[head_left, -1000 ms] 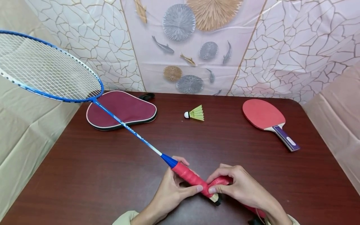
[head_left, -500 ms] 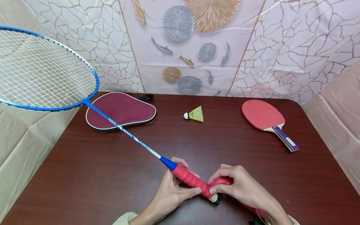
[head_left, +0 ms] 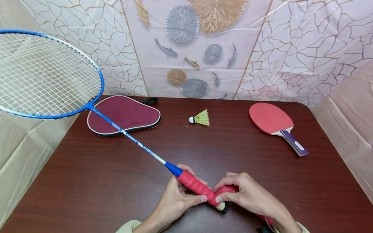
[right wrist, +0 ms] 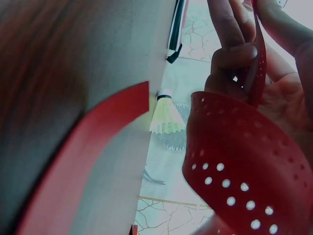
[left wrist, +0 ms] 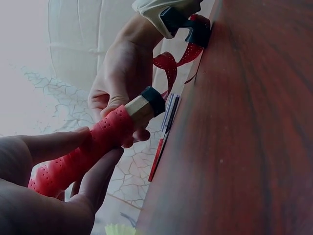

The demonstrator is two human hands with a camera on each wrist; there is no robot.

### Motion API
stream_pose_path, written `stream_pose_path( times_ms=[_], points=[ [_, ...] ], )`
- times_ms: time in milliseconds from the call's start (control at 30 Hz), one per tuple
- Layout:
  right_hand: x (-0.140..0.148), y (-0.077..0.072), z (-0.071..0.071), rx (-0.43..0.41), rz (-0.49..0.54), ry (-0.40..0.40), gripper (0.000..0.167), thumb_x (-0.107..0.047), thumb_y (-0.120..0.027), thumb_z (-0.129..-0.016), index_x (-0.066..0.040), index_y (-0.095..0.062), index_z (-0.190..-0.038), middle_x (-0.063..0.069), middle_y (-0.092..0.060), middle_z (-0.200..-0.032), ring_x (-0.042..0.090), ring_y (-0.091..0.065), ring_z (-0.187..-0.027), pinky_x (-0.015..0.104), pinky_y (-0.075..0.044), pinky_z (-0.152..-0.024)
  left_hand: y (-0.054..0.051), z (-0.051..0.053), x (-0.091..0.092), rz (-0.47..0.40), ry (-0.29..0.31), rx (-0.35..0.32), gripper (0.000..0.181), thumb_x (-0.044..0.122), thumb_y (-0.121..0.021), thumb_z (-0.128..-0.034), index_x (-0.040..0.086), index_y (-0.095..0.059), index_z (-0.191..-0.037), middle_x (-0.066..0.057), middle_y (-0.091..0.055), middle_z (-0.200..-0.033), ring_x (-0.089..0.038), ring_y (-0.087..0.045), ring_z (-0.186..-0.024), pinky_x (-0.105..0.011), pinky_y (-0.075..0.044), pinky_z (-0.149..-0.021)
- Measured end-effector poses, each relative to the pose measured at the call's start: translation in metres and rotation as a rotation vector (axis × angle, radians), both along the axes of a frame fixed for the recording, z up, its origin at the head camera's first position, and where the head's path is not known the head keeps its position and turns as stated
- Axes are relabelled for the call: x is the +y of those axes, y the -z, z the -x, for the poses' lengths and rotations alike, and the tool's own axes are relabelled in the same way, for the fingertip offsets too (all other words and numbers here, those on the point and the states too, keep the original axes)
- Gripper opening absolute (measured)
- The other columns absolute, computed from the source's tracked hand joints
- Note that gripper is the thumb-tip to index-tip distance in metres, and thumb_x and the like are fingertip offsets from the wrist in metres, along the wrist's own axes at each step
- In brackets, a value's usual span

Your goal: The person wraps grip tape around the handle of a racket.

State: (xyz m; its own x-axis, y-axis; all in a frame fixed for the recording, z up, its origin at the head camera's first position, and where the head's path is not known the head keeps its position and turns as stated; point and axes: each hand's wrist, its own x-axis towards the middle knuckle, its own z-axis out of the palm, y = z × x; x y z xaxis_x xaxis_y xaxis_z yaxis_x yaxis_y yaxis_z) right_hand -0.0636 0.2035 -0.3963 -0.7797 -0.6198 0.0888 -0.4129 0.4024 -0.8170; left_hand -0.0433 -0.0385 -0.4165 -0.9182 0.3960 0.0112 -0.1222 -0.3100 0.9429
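A blue and white badminton racket [head_left: 140, 143] slants across the head view, its handle wrapped in red perforated tape [head_left: 196, 185]. My left hand [head_left: 175, 197] grips the wrapped handle, thumb on top and fingers beneath. Near the handle's lower end my right hand [head_left: 250, 194] pinches the red tape [head_left: 227, 189] against it. A short bare wooden part [left wrist: 139, 110] and a black end cap [left wrist: 153, 100] show past the wrap in the left wrist view. Loose tape [right wrist: 244, 161] curls by the right hand in the right wrist view.
A maroon paddle case [head_left: 125, 115] lies at the back left, below the racket shaft. The yellow shuttlecock [head_left: 200, 117] lies at the back middle. At the right is a red table tennis paddle [head_left: 272, 119] with a purple handle. Patterned cloth [head_left: 192, 64] hangs behind the table.
The racket head dips slightly lower than a second ago, turning a little with the handle. Both hands keep their hold with only slight shifts.
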Motion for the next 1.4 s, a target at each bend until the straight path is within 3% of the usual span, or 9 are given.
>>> stream_pose_path(
  times_ms=[233,433,633,833,1067,1400],
  points=[
    [-0.0007,0.0024,-0.0002,-0.014,0.011,-0.037,0.012,-0.03,-0.072,-0.089,-0.03,-0.074,-0.102,-0.014,-0.066,-0.087,0.007,-0.057,-0.077,0.023,-0.05,-0.062,0.0017,0.0004,0.0003,0.011,-0.008,0.009,0.061,-0.004,-0.08,-0.0774,-0.003,-0.034,-0.118,-0.029,-0.065,-0.111,-0.036,-0.065,-0.104,-0.038,-0.055,-0.085],
    [-0.0011,0.0035,0.0004,0.008,0.023,-0.104,0.012,-0.026,-0.07,-0.092,-0.028,-0.073,-0.103,-0.015,-0.065,-0.085,0.005,-0.056,-0.074,0.021,-0.049,-0.06,0.0024,-0.0013,0.0015,0.004,0.023,0.017,0.057,-0.003,-0.077,-0.0808,0.002,-0.035,-0.118,-0.025,-0.066,-0.113,-0.036,-0.064,-0.105,-0.038,-0.055,-0.085],
    [-0.0014,0.0036,-0.0002,0.065,0.028,-0.093,0.01,-0.026,-0.072,-0.09,-0.029,-0.073,-0.1,-0.016,-0.063,-0.083,0.003,-0.054,-0.072,0.019,-0.047,-0.058,0.0019,-0.0008,0.0022,-0.013,0.036,0.012,0.058,-0.002,-0.077,-0.0813,0.002,-0.034,-0.119,-0.025,-0.062,-0.119,-0.036,-0.061,-0.11,-0.038,-0.052,-0.09],
    [-0.0022,0.0033,-0.0002,0.077,0.004,-0.08,0.01,-0.028,-0.073,-0.089,-0.03,-0.073,-0.099,-0.017,-0.063,-0.083,0.002,-0.053,-0.071,0.018,-0.047,-0.056,0.0023,-0.0021,0.0042,-0.054,0.01,-0.034,0.053,0.001,-0.075,-0.0856,-0.002,-0.035,-0.121,-0.03,-0.056,-0.115,-0.036,-0.063,-0.102,-0.047,-0.056,-0.078],
    [-0.0041,0.0033,-0.0009,0.065,0.0,-0.066,0.01,-0.029,-0.074,-0.088,-0.031,-0.073,-0.098,-0.017,-0.061,-0.082,0.002,-0.053,-0.069,0.018,-0.046,-0.055,0.0035,-0.0038,0.0053,-0.027,-0.012,0.056,0.048,0.0,-0.074,-0.0862,-0.007,-0.038,-0.117,-0.026,-0.064,-0.105,-0.033,-0.066,-0.096,-0.045,-0.058,-0.072],
    [-0.0046,0.0033,-0.0011,0.054,0.006,-0.085,0.011,-0.029,-0.075,-0.087,-0.029,-0.072,-0.098,-0.017,-0.063,-0.082,0.002,-0.054,-0.071,0.018,-0.048,-0.057,0.0017,-0.0044,0.0038,-0.046,0.015,0.021,0.046,-0.001,-0.073,-0.0863,-0.002,-0.039,-0.117,-0.035,-0.056,-0.111,-0.035,-0.065,-0.098,-0.053,-0.056,-0.074]
  ],
)
